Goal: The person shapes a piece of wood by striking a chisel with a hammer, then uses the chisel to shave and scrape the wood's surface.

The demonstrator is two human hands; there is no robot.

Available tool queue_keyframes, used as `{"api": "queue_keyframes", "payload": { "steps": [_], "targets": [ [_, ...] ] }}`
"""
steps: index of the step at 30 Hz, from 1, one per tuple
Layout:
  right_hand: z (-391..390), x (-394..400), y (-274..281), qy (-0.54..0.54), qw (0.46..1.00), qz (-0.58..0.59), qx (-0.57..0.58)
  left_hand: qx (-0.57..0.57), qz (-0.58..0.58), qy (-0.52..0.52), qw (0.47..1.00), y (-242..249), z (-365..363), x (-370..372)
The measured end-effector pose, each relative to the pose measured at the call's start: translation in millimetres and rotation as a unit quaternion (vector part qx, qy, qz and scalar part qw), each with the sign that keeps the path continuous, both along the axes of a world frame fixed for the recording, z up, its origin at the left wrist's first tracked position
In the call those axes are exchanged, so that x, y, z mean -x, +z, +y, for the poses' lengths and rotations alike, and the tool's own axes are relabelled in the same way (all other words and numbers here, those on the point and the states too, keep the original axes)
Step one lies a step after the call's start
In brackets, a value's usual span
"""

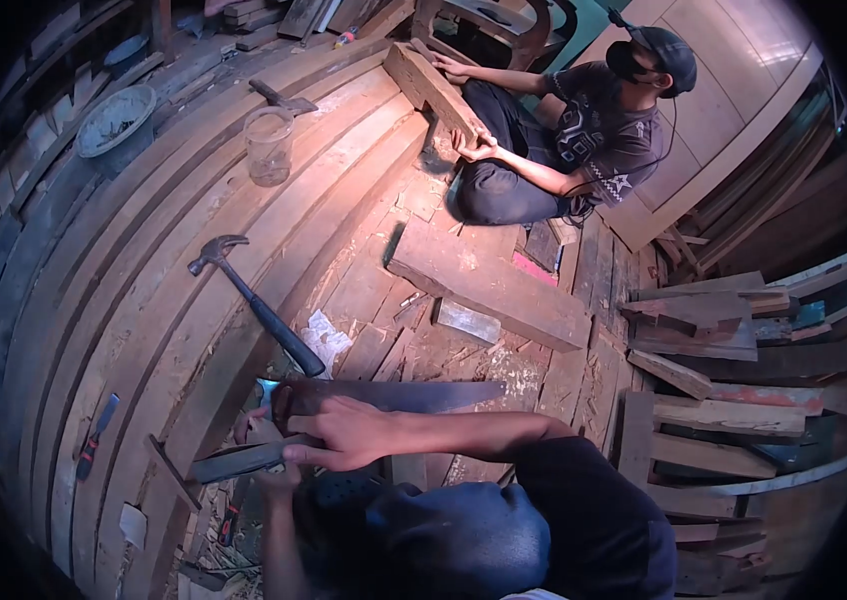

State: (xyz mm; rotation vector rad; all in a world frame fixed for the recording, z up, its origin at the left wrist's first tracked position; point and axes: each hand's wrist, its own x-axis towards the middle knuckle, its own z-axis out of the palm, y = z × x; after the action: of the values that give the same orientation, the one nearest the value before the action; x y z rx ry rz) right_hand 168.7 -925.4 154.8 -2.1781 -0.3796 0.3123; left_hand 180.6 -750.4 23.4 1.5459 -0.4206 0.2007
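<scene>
My left hand (266, 436) is wrapped around a narrow, dark wooden bar-shaped tool (239, 463) from below. My right hand (349, 432) closes over its right end, thumb along the near edge and the other fingertips partly hidden. A thin wooden crosspiece (174, 474) lies by the tool's left end. Just beyond my hands is a handsaw (424, 396), its blade pointing right and its brown handle partly covered by my right hand. A claw hammer (259, 310) with a dark grip rests on the curved planks, its handle end near the saw.
Curved planks (134, 330) rise on the left, bearing a chisel (96, 437), a clear plastic tub (269, 147) and a bucket (116, 122). A thick beam (489, 285) lies ahead among shavings. A seated person (594, 130) holds another timber (434, 92). Offcuts (714, 415) lie right.
</scene>
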Motion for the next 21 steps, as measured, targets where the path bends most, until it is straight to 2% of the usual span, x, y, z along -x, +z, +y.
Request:
{"api": "queue_keyframes", "payload": {
  "steps": [2,4,6,7,10,14,21],
  "targets": [
    [-3,3,5,0.023,0.997,0.027,0.065,-0.028,-0.003,-0.024,0.999,3,3,1],
    [-7,8,10,0.029,0.996,0.048,0.076,-0.11,-0.043,-0.033,0.992,6,4,1],
    [-8,14,9,0.064,0.98,0.059,0.181,-0.069,-0.032,-0.023,0.997,3,5,3],
    [-9,20,1,0.074,0.979,0.034,0.187,-0.106,-0.027,-0.02,0.994,8,9,5],
    [-12,24,-6,0.074,0.986,0.052,0.14,-0.159,-0.02,-0.013,0.987,18,15,10],
    [-9,18,-4,0.075,0.98,0.086,0.161,-0.167,-0.023,-0.003,0.986,21,16,10],
    [4,13,12,0.064,0.995,0.023,0.079,-0.149,-0.037,0.011,0.988,48,29,-8]
  ]
}}
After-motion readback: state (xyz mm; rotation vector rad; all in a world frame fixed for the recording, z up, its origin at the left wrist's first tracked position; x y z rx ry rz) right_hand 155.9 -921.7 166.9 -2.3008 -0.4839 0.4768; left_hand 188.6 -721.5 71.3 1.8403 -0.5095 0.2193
